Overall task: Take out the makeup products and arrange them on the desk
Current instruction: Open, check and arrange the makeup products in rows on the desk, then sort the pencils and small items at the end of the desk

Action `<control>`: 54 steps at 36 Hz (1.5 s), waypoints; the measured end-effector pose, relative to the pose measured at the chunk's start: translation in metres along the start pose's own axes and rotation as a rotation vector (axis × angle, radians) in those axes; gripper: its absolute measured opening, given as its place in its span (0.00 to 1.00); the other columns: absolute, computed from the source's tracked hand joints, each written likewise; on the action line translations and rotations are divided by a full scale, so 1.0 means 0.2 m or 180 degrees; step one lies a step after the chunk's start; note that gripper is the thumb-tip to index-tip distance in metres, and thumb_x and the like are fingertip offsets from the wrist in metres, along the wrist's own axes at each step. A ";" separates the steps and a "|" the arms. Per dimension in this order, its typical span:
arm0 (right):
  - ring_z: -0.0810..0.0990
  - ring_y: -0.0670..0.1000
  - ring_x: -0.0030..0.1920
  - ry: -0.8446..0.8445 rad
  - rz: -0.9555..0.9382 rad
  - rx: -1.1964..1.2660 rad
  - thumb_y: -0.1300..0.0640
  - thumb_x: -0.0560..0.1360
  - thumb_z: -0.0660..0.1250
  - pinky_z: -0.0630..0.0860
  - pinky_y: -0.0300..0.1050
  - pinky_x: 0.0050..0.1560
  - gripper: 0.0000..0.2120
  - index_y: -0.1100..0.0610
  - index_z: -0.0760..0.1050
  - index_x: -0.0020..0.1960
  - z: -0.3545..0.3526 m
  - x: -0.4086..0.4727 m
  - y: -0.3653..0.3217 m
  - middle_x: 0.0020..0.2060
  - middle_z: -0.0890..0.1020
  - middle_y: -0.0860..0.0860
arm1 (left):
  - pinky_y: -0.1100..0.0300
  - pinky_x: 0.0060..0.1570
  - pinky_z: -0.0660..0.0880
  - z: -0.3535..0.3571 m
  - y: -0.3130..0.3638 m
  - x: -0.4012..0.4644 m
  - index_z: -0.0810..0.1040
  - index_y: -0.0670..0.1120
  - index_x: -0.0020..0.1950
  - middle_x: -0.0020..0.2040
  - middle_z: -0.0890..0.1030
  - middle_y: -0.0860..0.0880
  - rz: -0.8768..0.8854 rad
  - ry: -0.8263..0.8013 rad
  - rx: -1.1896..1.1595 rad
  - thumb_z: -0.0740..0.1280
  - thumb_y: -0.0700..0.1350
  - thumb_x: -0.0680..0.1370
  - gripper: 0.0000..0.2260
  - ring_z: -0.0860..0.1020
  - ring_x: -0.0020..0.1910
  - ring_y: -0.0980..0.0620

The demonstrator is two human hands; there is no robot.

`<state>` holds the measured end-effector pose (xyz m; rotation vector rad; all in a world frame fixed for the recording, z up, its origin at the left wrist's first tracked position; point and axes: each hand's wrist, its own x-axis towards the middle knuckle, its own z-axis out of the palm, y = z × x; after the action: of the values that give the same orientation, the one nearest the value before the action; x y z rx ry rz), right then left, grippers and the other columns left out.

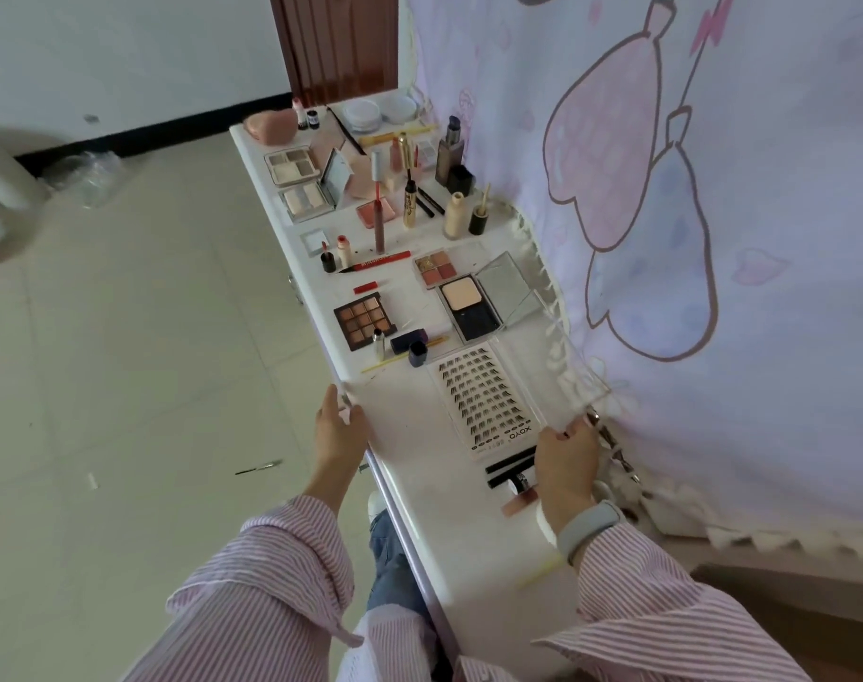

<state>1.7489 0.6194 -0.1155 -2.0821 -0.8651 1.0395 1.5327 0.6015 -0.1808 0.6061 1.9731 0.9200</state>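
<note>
A clear acrylic box (584, 366) is held low over the white desk (419, 484) between both hands. My left hand (338, 428) grips its left edge at the desk's front rim. My right hand (567, 447) grips its right edge near the curtain. Through the box shows a false-lash card (488, 401). Beyond it, makeup lies spread on the desk: a brown eyeshadow palette (365, 319), an open powder compact (474, 307), a small four-pan palette (435, 269), lipsticks, mascara (410, 201) and bottles. Black pencils and a pink tube (518, 502) lie by my right wrist.
A curtain printed with pink and blue shapes (665, 238) hangs along the desk's right side. A pink pouch (272, 126) and round jars (363, 114) sit at the far end. Tiled floor (124, 337) lies left, with a small tool (259, 467) on it.
</note>
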 end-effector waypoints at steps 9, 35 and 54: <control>0.78 0.56 0.51 -0.0885 -0.0497 0.0255 0.64 0.76 0.59 0.73 0.52 0.57 0.06 0.54 0.72 0.47 0.12 -0.33 0.02 0.44 0.78 0.50 | 0.53 0.59 0.71 -0.25 -0.21 -0.31 0.72 0.39 0.66 0.63 0.75 0.41 0.0133 0.0426 0.0339 0.60 0.40 0.79 0.15 0.74 0.59 0.44; 0.78 0.54 0.53 -0.2980 -0.0565 -0.2622 0.63 0.77 0.55 0.75 0.48 0.55 0.14 0.58 0.74 0.58 2.02 -0.61 0.63 0.55 0.79 0.54 | 0.57 0.54 0.72 -1.54 -1.40 0.49 0.75 0.40 0.62 0.57 0.78 0.43 -0.1015 0.0600 0.0967 0.60 0.38 0.79 0.13 0.76 0.53 0.47; 0.70 0.56 0.57 -0.3328 -0.3573 -0.4758 0.62 0.76 0.55 0.65 0.45 0.44 0.13 0.56 0.65 0.61 3.84 0.39 2.11 0.58 0.68 0.54 | 0.43 0.71 0.53 -1.05 -3.06 2.36 0.39 0.56 0.76 0.76 0.35 0.49 -0.0693 -0.0985 0.3130 0.58 0.56 0.79 0.33 0.38 0.75 0.44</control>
<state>1.2517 0.6324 -0.8401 -1.0021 -3.5244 0.6983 1.0670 0.4784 -0.8209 0.9626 2.0586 -0.3335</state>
